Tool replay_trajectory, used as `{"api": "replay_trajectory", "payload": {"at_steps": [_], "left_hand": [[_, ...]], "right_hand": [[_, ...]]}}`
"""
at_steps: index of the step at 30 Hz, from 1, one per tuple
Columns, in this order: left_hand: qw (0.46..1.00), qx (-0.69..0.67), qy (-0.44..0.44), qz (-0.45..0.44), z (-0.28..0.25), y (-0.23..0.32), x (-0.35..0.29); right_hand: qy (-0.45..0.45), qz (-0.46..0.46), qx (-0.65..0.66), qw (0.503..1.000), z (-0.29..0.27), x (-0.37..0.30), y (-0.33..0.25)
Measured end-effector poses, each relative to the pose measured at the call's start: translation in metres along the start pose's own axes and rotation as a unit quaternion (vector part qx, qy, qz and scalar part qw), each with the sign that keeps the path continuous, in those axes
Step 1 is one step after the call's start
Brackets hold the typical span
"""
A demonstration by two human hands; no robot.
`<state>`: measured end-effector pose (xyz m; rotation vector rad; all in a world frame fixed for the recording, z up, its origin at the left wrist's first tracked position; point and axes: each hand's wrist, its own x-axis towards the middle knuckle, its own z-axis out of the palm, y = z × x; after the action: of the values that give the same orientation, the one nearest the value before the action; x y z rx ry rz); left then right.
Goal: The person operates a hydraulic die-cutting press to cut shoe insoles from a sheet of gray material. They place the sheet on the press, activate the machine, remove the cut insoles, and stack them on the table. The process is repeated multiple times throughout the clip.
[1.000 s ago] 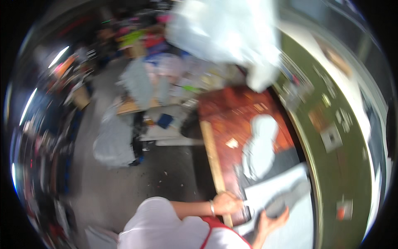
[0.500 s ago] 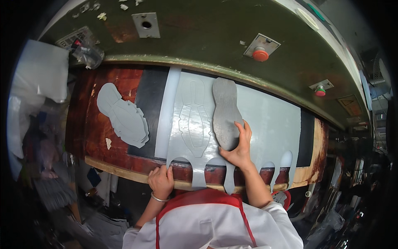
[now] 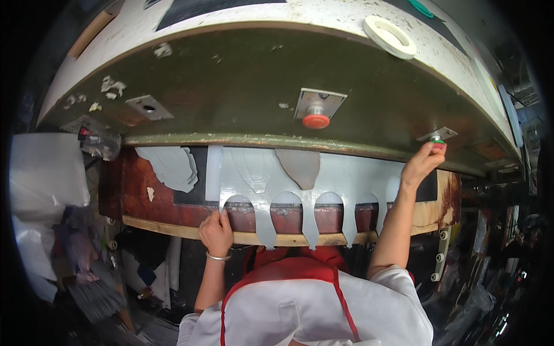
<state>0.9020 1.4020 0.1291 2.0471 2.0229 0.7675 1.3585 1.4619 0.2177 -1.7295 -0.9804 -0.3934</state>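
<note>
My left hand [image 3: 216,232] is closed at the near left corner of a grey sheet [image 3: 352,170], pinching its edge. Arched cut-outs along the sheet's near side leave several strips hanging over the wooden edge. At the right, my right hand [image 3: 422,165] has its fingers closed round a small red and green push button [image 3: 437,143] on the green machine front. A sole-shaped cutting die [image 3: 300,168], dark grey, lies flat on the sheet, its far part hidden under the green beam. Left of the die, a sole outline [image 3: 252,173] shows in the sheet, also partly covered.
Grey sole-shaped cut pieces [image 3: 170,167] lie stacked on the reddish board [image 3: 138,184] at the left. The green beam [image 3: 231,86] overhangs the far side and carries a larger red button [image 3: 315,119]. A white tape roll [image 3: 389,37] rests on top.
My right hand has left the die and moved right and up to the push button. My left hand still holds the sheet corner. The view has tilted up, and the beam now covers more.
</note>
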Motion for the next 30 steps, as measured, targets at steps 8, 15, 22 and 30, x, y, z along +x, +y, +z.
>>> {"api": "replay_trajectory", "payload": {"at_steps": [8,15,22,30], "left_hand": [[1.0,-0.006,0.018,-0.02,0.018,0.014,0.074],[0.999,-0.02,0.046,-0.002,0.014,0.012,0.054],[0.994,-0.105,0.004,-0.036,0.016,-0.006,0.032],[0.986,-0.126,-0.072,-0.078,-0.032,-0.014,-0.047]], "right_hand": [[0.019,0.046,0.074,0.996,0.008,-0.014,0.017],[-0.085,0.225,-0.122,0.963,-0.081,-0.044,0.091],[-0.188,0.193,-0.051,0.962,-0.125,-0.082,0.159],[-0.089,0.177,-0.049,0.979,-0.119,-0.097,0.036]]}}
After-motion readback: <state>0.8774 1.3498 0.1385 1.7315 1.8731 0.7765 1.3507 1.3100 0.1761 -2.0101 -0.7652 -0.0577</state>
